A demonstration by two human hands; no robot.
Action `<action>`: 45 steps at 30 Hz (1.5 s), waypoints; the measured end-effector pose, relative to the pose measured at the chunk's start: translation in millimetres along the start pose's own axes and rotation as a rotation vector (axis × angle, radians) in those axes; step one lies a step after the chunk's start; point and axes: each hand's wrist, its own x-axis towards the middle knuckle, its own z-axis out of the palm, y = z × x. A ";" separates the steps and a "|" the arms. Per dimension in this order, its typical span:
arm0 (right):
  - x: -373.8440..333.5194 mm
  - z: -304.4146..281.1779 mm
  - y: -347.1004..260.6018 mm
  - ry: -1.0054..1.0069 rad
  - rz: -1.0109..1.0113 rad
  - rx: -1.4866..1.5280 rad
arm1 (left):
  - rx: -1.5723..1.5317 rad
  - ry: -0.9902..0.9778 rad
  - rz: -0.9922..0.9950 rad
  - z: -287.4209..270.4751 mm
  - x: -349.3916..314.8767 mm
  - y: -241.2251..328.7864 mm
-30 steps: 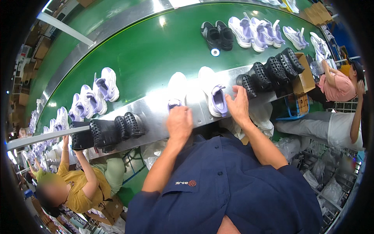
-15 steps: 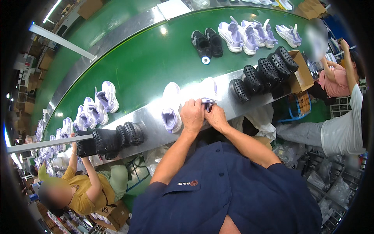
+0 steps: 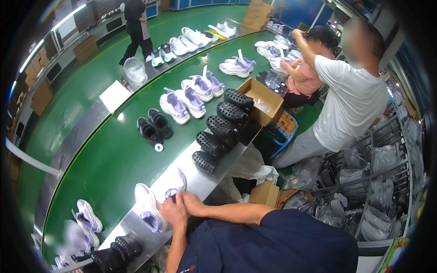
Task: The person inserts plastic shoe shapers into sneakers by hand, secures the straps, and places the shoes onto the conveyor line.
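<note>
The white-and-lilac shoe (image 3: 177, 183) lies just beyond the fingers, its long axis running toe-away from them, the left hand (image 3: 173, 212) and right hand (image 3: 193, 204) equally near its heel, fingers bunched, any pinch hidden.

Grn flr (image 3: 191, 23), blue panels (image 3: 200, 4) at back — tube lights (image 3: 68, 17) L.
</note>
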 end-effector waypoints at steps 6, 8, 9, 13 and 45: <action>-1.4 16.5 0.7 -0.027 0.012 -0.085 | -0.092 0.001 -0.121 5.6 -0.2 -15.2; -2.2 20.5 -8.6 -0.004 0.013 -0.037 | -0.123 0.080 -0.164 -4.0 -4.7 -35.6; 1.3 16.1 -7.9 -0.016 0.072 -0.022 | -0.141 0.083 -0.083 -0.8 -4.9 -38.5; 6.0 -17.4 -12.3 -0.097 0.111 -0.032 | -0.206 0.072 0.205 23.6 -9.0 -34.4; 58.4 -53.0 -50.6 -0.321 0.322 0.454 | -1.131 -0.140 -0.772 -0.3 -12.3 -38.5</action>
